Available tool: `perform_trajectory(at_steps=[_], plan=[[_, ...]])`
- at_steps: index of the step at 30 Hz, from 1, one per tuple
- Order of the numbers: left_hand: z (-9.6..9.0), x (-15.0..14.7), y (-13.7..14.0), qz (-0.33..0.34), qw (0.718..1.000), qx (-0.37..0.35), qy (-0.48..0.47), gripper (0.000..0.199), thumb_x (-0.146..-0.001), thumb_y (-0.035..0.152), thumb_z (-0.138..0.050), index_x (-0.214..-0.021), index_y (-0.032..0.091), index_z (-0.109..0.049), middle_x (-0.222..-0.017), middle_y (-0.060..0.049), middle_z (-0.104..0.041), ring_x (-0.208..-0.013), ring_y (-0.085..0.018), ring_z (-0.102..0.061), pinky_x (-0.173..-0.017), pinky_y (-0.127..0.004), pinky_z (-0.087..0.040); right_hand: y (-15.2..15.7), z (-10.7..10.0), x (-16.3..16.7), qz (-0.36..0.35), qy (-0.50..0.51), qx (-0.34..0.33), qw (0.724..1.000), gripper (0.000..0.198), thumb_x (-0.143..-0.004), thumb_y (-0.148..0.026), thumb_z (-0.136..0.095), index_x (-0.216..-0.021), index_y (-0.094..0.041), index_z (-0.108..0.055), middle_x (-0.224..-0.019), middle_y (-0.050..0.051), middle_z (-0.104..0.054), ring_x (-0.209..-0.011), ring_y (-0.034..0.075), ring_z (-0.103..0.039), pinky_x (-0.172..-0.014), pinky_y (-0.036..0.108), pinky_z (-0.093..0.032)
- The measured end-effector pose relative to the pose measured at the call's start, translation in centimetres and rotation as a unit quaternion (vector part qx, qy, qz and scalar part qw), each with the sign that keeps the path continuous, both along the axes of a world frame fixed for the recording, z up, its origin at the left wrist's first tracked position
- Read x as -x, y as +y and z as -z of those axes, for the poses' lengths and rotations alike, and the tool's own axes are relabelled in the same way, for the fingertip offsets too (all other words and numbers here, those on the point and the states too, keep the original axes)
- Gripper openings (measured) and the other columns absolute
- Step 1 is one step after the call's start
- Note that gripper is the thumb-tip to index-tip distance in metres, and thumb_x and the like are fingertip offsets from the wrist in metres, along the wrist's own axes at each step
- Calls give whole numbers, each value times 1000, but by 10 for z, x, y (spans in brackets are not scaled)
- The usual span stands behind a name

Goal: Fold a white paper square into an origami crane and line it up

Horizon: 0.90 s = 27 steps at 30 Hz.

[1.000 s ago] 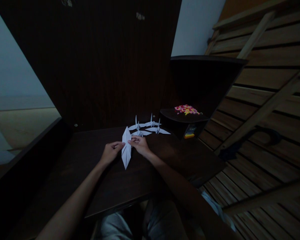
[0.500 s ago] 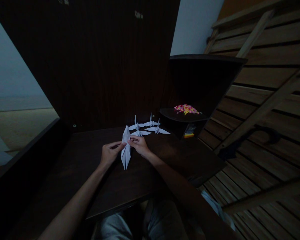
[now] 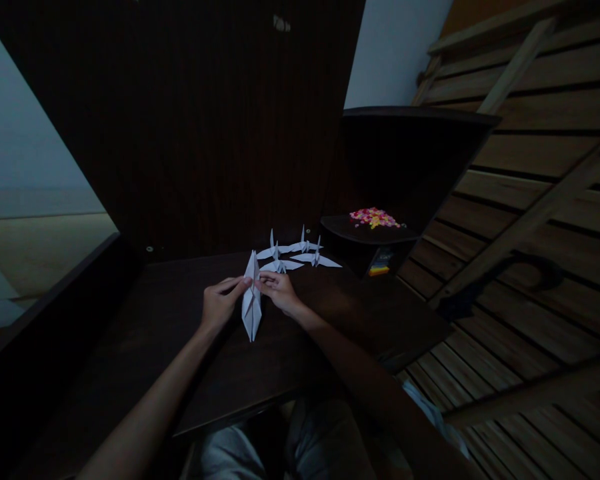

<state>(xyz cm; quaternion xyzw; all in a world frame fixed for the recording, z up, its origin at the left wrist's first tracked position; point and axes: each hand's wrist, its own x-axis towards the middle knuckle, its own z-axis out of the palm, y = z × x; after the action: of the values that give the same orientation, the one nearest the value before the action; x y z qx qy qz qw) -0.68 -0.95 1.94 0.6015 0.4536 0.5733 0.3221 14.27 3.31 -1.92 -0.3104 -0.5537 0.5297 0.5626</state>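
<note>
A long, narrow piece of folded white paper (image 3: pixel 251 317), pointed at both ends, is held upright-lengthwise above the dark desk (image 3: pixel 205 393). My left hand (image 3: pixel 220 303) pinches its left edge near the middle, thumb on the front face. From the other side, my right hand (image 3: pixel 280 291) grips the right edge with thumb and fingers. A slit runs down the lower half of the paper. Just behind my right hand stand several white paper cranes (image 3: pixel 316 259) with spread wings; the nearest crane (image 3: pixel 280 265) is partly covered by my fingers.
On a corner shelf (image 3: pixel 335 230) at the right lies a heap of small pink, red and yellow pieces (image 3: pixel 374 217). Beneath it sit a few small stacked items (image 3: pixel 379 270). A dark back panel (image 3: pixel 220 133) rises behind the desk, and a slatted wooden frame (image 3: pixel 530 153) stands at the right.
My left thumb has shifted slightly up on the folded paper, and the creases on its front look a little different. Both hands keep their hold; the view has moved slightly.
</note>
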Motion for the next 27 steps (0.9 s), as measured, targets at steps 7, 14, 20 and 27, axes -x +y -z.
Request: perform_trajectory(at_steps=[7,14,20,27], plan=[[0,-1,0,11,1000,-3,2,22,-70,38,-71,-80,19,-76,-83,-6,-72,-81,-21,-65,-75,-31,-49,0,0,-1,4,-8,-6,1000,33,-59,-40,-78,-78,-16,-65,-72,1,-61,-69,13,-57,-65,26,-46],[3,-2,4,-2,992,67,-104,27,-58,38,-80,-75,17,-76,-79,-5,-71,-78,-20,-62,-74,-31,-46,-3,-3,0,7,-16,-12,1000,35,-59,-42,-78,-80,-16,-66,-72,1,-61,-69,13,-56,-66,27,-48],[-1,-3,6,35,963,157,-214,34,-45,36,-86,-68,15,-72,-68,-3,-68,-66,-16,-59,-66,-28,-44,-6,-6,0,-4,-25,-14,1000,36,-59,-43,-77,-80,-16,-67,-74,2,-62,-72,14,-58,-69,28,-48],[-9,0,1,120,939,212,-243,31,-48,34,-82,-65,15,-65,-61,0,-62,-55,-13,-56,-58,-26,-44,-16,-17,-1,-11,-23,-14,1000,34,-57,-41,-79,-79,-17,-70,-75,1,-64,-71,14,-58,-69,27,-48]])
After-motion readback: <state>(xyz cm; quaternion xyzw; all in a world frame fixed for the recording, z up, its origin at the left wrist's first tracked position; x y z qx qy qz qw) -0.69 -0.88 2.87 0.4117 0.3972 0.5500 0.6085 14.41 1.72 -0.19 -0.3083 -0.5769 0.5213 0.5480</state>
